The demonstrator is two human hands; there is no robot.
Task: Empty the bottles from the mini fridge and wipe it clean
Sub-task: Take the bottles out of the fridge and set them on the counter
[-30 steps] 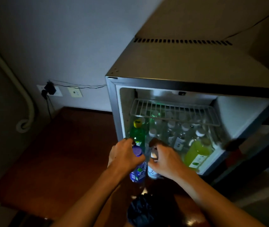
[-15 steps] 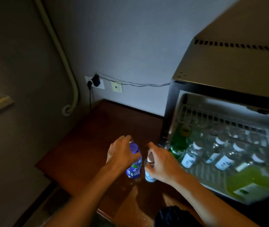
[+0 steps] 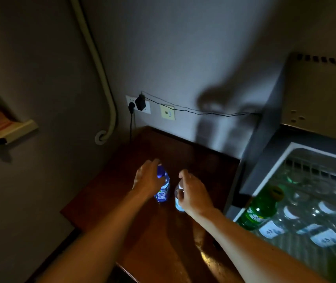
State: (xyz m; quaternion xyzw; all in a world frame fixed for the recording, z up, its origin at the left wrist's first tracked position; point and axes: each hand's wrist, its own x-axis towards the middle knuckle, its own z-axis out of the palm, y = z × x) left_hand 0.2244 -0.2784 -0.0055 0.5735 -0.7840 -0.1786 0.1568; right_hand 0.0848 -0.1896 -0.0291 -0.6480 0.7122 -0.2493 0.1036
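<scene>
Two bottles are gripped on a dark wooden table [image 3: 110, 201] beside an open mini fridge [image 3: 269, 152].
A blue bottle [image 3: 163, 193] is grasped by the left hand [image 3: 147, 178]; a clear bottle [image 3: 178, 198] is clasped by the right hand [image 3: 193, 193]; a green bottle [image 3: 260, 209] and others are left inside.

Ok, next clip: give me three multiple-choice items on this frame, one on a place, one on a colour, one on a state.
1. Where are the two bottles that the hands hold?
A. on the fridge shelf
B. over the wooden table
C. on top of the fridge

2. What colour is the bottle in the left hand?
A. blue
B. red
C. orange

3. What is the state of the fridge?
A. shut
B. open and emptied
C. open with bottles inside

Answers:
1 B: the left hand and right hand grip bottles above the table, left of the fridge.
2 A: the blue bottle glows blue, beside the clear bottle.
3 C: a green bottle and clear ones show inside.
</scene>
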